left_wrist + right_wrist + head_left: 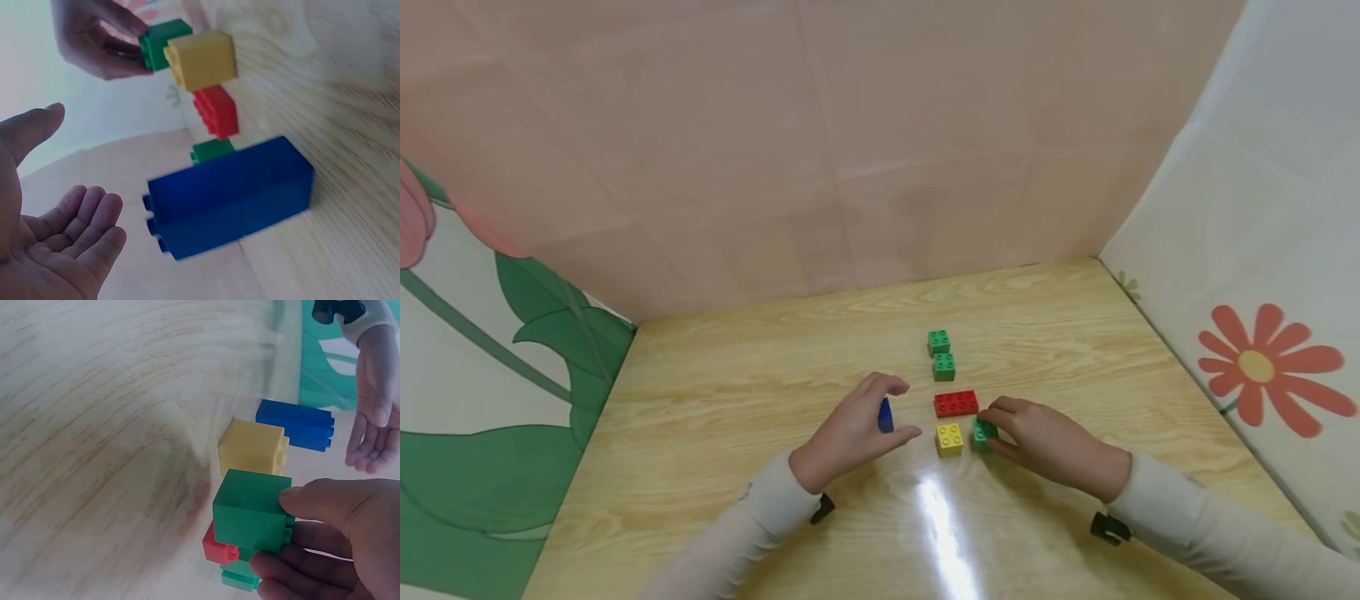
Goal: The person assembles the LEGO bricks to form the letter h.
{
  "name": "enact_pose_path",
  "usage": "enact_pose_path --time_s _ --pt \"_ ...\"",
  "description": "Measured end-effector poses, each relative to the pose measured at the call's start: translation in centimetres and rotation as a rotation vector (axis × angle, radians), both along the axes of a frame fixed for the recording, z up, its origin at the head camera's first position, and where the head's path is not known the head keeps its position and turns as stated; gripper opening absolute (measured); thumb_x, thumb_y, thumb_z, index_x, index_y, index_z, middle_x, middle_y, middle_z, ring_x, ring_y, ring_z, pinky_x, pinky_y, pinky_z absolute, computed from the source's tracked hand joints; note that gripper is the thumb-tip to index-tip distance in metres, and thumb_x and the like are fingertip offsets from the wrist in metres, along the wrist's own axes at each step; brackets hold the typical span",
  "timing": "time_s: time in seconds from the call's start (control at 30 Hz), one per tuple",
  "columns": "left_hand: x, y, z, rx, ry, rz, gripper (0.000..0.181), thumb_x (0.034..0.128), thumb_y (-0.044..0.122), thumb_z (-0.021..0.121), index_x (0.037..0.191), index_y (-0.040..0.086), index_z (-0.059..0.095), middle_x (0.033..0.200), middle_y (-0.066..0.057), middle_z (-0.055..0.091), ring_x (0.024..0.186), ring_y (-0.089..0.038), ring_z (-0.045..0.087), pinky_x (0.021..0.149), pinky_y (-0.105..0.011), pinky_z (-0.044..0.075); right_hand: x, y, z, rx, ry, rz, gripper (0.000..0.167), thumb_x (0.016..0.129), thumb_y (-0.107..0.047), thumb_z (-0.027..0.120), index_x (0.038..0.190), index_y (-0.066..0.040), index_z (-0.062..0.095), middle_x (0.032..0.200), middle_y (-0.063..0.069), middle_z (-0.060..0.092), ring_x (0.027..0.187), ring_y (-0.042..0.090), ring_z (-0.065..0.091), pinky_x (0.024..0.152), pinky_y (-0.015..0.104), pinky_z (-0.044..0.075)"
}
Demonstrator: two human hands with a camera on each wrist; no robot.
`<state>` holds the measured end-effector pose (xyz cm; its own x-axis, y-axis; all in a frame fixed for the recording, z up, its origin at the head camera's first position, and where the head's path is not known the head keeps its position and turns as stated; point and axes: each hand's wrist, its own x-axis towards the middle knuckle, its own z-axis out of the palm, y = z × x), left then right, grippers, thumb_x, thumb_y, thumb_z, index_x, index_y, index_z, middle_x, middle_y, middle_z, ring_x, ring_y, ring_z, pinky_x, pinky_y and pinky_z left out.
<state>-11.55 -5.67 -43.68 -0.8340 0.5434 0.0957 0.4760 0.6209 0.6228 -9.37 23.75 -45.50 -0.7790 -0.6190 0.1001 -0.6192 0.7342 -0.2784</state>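
My right hand pinches a green toy building brick between thumb and fingers, close to the tabletop. Just left of that brick stands a yellow brick, studs up. A longer red brick lies behind these two. My left hand has its thumb and fingers spread apart, with nothing between them. Two blue bricks stacked upright stand beside it, separate from the fingers in the left wrist view; the hand hides most of the blue stack in the head view.
Two more green bricks stand farther back, a nearer one and a farther one. All sit on a wooden table. A pink sheet rises behind it, and flower-patterned panels flank the sides.
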Motion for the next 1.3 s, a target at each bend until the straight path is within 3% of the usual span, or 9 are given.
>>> enact_pose_path --time_s 0.17,0.47,0.77,1.07,1.3 --pt "0.4 0.9 0.2 0.024 0.035 -0.039 0.06 0.0867 0.049 0.07 0.131 0.013 0.051 0.126 0.002 0.054 0.116 -0.013 0.054 0.097 -0.03 0.048 0.0 0.0 0.3 -0.004 0.03 0.001 0.031 0.083 -0.019 0.079 0.11 -0.006 0.069 0.099 0.002 0.066 0.085 0.013 0.065 0.07 0.026 0.057" --pt "0.8 2.2 -0.1 0.031 0.022 -0.085 0.058 0.0866 0.045 0.071 0.131 0.013 0.051 0.127 0.003 0.055 0.117 -0.013 0.054 0.099 -0.031 0.047 0.2 0.0 1.4 -0.034 0.111 0.024 0.032 0.082 -0.022 0.079 0.109 -0.006 0.069 0.098 0.002 0.065 0.082 0.012 0.065 0.068 0.027 0.057" --pt "1.4 3.3 -1.1 -0.031 -0.037 -0.125 0.072 0.0885 0.05 0.067 0.143 0.01 0.043 0.141 -0.002 0.049 0.127 -0.016 0.049 0.102 -0.032 0.044 0.3 0.3 2.0 -0.098 0.234 0.04 0.031 0.081 -0.022 0.08 0.107 -0.008 0.07 0.098 0.0 0.066 0.083 0.011 0.066 0.067 0.026 0.057" --pt "1.8 3.9 -2.5 -0.117 -0.135 -0.121 0.081 0.0913 0.056 0.059 0.151 0.007 0.032 0.15 -0.008 0.04 0.135 -0.021 0.04 0.108 -0.036 0.038 0.7 0.2 2.2 -0.133 0.257 0.061 0.034 0.082 -0.025 0.079 0.109 -0.008 0.069 0.101 0.001 0.066 0.086 0.013 0.066 0.069 0.028 0.057" --pt "1.8 4.6 -3.4 -0.156 -0.085 -0.131 0.063 0.0945 0.035 0.065 0.145 0.004 0.042 0.142 -0.01 0.05 0.13 -0.021 0.047 0.106 -0.033 0.04 0.8 0.1 2.4 -0.143 0.266 0.068 0.035 0.081 -0.024 0.08 0.109 -0.007 0.069 0.101 0.001 0.066 0.086 0.012 0.066 0.068 0.027 0.057"
